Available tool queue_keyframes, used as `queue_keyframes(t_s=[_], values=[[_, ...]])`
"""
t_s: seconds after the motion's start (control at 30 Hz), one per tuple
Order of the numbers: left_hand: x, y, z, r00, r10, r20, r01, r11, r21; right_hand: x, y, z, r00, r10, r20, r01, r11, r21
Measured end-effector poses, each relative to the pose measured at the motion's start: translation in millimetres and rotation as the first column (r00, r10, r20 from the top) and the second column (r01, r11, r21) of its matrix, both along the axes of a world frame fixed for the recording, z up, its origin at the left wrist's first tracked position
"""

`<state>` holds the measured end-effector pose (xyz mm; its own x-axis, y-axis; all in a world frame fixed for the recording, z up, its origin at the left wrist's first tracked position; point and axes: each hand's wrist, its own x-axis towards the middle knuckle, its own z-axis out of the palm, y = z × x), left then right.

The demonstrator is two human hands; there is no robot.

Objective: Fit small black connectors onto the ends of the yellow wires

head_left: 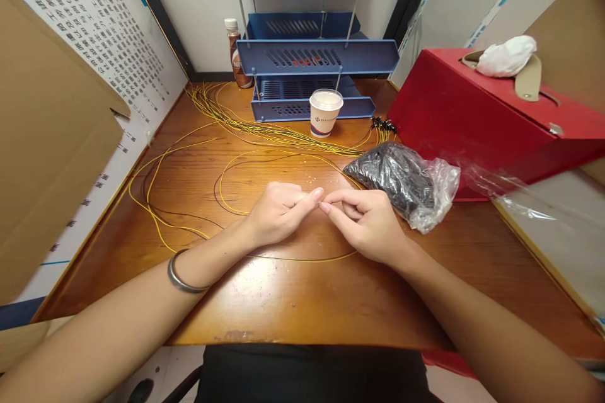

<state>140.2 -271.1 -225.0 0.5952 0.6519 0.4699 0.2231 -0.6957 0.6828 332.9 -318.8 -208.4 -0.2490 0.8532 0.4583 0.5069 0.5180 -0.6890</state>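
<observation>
We have the left hand (282, 214) with its thumb pressed against the curled index finger, and the right hand (363, 220) in a narrow thumb-and-index pinch, other fingers folded. The tips meet, and whatever sits between them is too small to make out. For work this fine, we'd do well to steady the forearms, let one pinch anchor and the other make small, light movements. Loose yellow and black wires (302, 260) loop around and under our hands on the wooden desk (283, 308), so we should leave slack and avoid snagging them with a wrist. Beyond lies the long wire bundle (283, 136), black ends (384, 126) gathered at its right, near the clear plastic bag (401, 179) of black contents; the paper cup (325, 114) close behind the bundle deserves our care.
</observation>
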Motion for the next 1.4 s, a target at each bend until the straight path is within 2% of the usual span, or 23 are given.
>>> queue_keyframes(t_s=[0.6,1.07,1.27,1.4], values=[[1.4,-2.1,1.3,0.997,0.074,-0.006,-0.074,0.993,-0.093,0.0,-1.4,1.8,1.0,-0.012,0.013,0.013,0.999,-0.047],[2.5,-2.0,3.9,0.988,0.136,0.067,-0.127,0.984,-0.128,0.0,-1.0,1.8,1.0,-0.024,0.019,0.025,0.998,-0.061],[3.0,-0.6,4.8,0.965,0.228,0.128,-0.209,0.966,-0.152,0.3,0.2,-0.3,0.997,-0.081,0.001,0.081,0.994,-0.069],[3.2,-0.2,5.7,0.96,0.239,0.145,-0.214,0.962,-0.167,0.1,1.6,-1.6,0.991,-0.131,-0.025,0.128,0.987,-0.101]])
